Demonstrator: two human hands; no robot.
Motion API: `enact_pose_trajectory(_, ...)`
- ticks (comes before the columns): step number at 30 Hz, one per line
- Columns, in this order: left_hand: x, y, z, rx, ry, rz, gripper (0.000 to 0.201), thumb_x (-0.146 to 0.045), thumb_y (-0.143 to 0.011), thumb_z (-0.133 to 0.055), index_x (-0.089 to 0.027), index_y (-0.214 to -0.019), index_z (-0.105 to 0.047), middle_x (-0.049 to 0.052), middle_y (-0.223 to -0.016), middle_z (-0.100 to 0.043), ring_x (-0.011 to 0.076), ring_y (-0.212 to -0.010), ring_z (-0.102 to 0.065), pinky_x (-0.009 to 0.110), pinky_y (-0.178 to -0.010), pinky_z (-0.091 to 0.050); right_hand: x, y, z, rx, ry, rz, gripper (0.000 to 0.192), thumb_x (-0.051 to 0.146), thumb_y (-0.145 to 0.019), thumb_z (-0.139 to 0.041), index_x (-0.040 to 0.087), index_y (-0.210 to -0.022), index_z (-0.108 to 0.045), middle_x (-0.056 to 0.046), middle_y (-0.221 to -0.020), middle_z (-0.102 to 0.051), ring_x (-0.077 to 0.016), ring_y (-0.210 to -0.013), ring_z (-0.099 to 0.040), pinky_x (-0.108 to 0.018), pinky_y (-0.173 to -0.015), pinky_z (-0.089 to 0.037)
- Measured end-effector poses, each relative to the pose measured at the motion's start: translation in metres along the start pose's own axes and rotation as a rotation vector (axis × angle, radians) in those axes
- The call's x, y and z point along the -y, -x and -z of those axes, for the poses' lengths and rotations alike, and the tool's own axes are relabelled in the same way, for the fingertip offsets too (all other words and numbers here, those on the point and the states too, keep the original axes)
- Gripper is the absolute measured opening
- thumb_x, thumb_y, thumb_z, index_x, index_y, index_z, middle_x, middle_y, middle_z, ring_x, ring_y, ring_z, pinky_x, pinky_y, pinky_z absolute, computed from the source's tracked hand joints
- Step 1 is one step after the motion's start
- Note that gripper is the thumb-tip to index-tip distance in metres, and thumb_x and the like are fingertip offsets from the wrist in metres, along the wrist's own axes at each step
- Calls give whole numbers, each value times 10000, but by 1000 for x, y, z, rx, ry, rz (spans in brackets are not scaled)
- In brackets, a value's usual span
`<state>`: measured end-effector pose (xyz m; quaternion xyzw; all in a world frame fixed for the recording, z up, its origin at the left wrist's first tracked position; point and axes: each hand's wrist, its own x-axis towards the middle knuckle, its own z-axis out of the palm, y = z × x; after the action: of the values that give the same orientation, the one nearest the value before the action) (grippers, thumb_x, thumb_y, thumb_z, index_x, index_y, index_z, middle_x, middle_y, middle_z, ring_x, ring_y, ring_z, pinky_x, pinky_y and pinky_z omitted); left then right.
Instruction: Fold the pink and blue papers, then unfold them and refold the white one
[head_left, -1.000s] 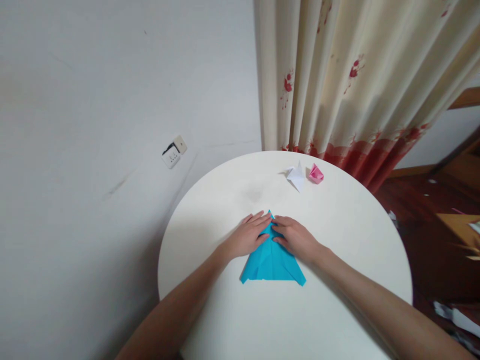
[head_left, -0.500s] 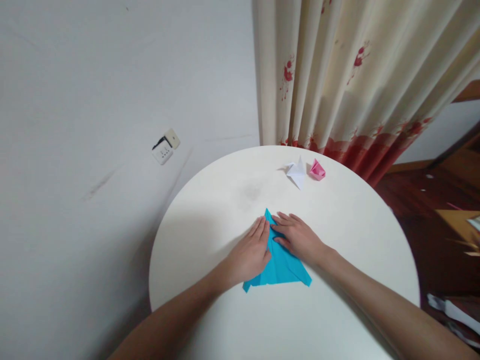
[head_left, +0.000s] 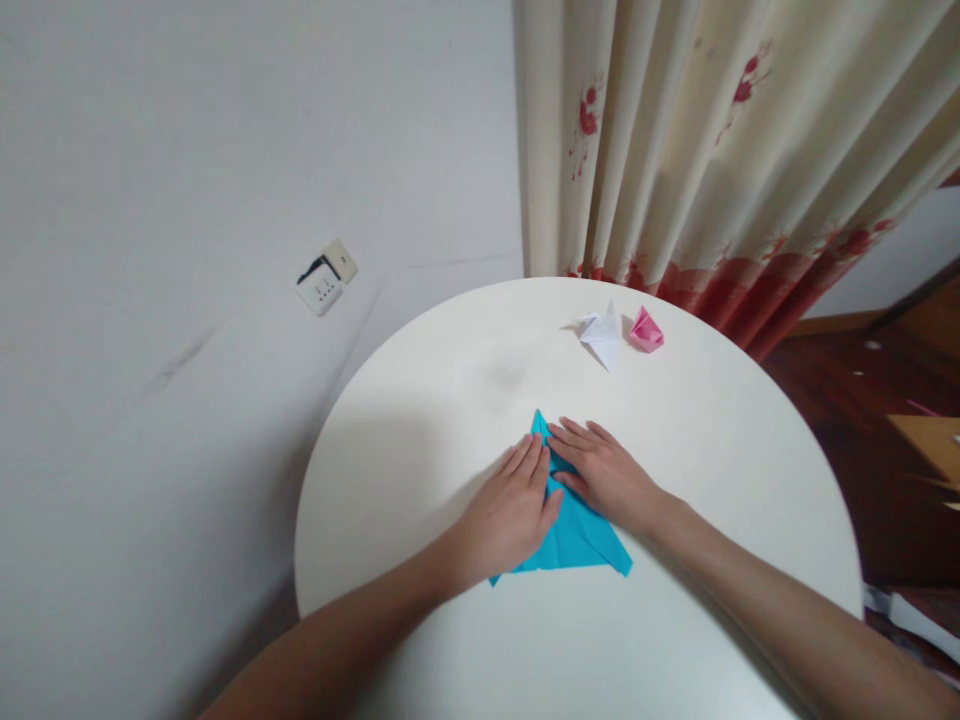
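Note:
A folded sheet of blue origami paper (head_left: pixel 574 535) lies on the round white table (head_left: pixel 480 660), its narrow point facing away from me and its wide edge towards me. My left hand (head_left: pixel 510 505) rests flat over its left side, fingers stretched out together along the fold near the point. On the upper right side lies my right hand (head_left: pixel 600 470), palm down with the fingers extended and slightly apart. Both hands touch the paper, and neither grips it. Much of the paper's left edge is hidden under my left hand.
Near the far edge of the table stand a white folded paper crane (head_left: pixel 602 338) and a pink folded paper piece (head_left: pixel 646 331). A wall with a socket (head_left: pixel 321 288) is on the left. Behind the table hangs a cream and red curtain (head_left: pixel 675 200).
My left hand has shifted slightly right over the paper, covering more of its left side. My right hand stays on the right side. The whole view has moved a little.

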<state>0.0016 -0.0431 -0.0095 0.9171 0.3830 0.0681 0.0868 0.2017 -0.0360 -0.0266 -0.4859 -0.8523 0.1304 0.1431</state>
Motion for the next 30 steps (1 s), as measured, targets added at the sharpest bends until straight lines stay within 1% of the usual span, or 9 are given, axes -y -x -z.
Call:
enact_pose_trajectory(2, 9, -6, 6, -15, 71, 6, 520, -375, -1019, -309, -83, -1426, -447, 174, -1487, -467, 259, -1398, -418, 419, -1175, -334, -1, 0, 0, 1, -7, 4, 490, 314, -951, -533, 197, -1426, -490, -102, -1521, -436, -294, -1435, -347, -553, -1153, -289)
enact_pose_trajectory(4, 21, -14, 10, -58, 150, 3, 424, -291, -1012, -347, -165, -1370, -534, 115, -1379, -587, 225, -1271, -548, 391, -1123, -408, -1, 1, 0, -4, -18, 9, 495, 319, -952, -532, 198, -1430, -486, -107, -1521, -435, -298, -1436, -345, -563, -1151, -288)
enact_pose_trajectory(6, 35, -22, 11, -97, 190, -22, 388, -220, -978, -412, -222, -1325, -585, 88, -1292, -641, 224, -1208, -583, 396, -1086, -444, -1, 1, 0, -9, -26, 17, 494, 315, -950, -535, 203, -1429, -489, -110, -1523, -432, -300, -1441, -335, -572, -1152, -281)
enact_pose_trajectory(9, 52, -28, 7, -121, 133, -49, 452, -257, -956, -479, -209, -1404, -504, 108, -1442, -523, 254, -1346, -458, 441, -1144, -367, -1, 1, 0, -9, -32, 24, 489, 304, -949, -534, 201, -1425, -492, -107, -1528, -424, -296, -1448, -319, -575, -1156, -271)
enact_pose_trajectory(11, 57, -28, 3, -86, 87, -65, 483, -305, -978, -441, -199, -1449, -445, 98, -1517, -443, 253, -1416, -370, 453, -1181, -301, -1, 2, 0, -9, -38, 27, 485, 303, -954, -525, 196, -1426, -490, -108, -1529, -423, -293, -1451, -315, -576, -1158, -265)
enact_pose_trajectory(15, 57, -26, -2, -40, 48, -62, 493, -338, -1008, -343, -228, -1486, -393, 60, -1555, -395, 243, -1454, -308, 463, -1199, -247, -2, 2, 0, -24, -58, 30, 485, 361, -976, -489, 196, -1433, -483, -123, -1519, -434, -293, -1447, -323, -578, -1157, -255)
enact_pose_trajectory(19, 53, -25, -1, -32, 44, -61, 480, -313, -1000, -351, -260, -1473, -414, 44, -1549, -405, 256, -1454, -301, 490, -1194, -242, -3, 2, -2, -16, -43, 35, 525, 350, -968, -502, 195, -1465, -437, -121, -1543, -396, -295, -1458, -298, -582, -1163, -235)
enact_pose_trajectory(23, 52, -27, 1, -38, 31, -82, 470, -300, -997, -364, -248, -1458, -441, 62, -1519, -442, 265, -1432, -334, 488, -1190, -257, -4, 2, -3, 11, -37, 46, 540, 348, -972, -489, 194, -1483, -408, -109, -1561, -364, -296, -1465, -279, -580, -1168, -224)
enact_pose_trajectory(30, 55, -27, 1, -40, 43, -106, 464, -296, -988, -400, -260, -1446, -466, 77, -1482, -479, 277, -1417, -359, 506, -1186, -272, -5, 3, 0, 20, -37, 52, 551, 340, -966, -502, 207, -1491, -397, -111, -1560, -370, -292, -1471, -265, -577, -1174, -216)
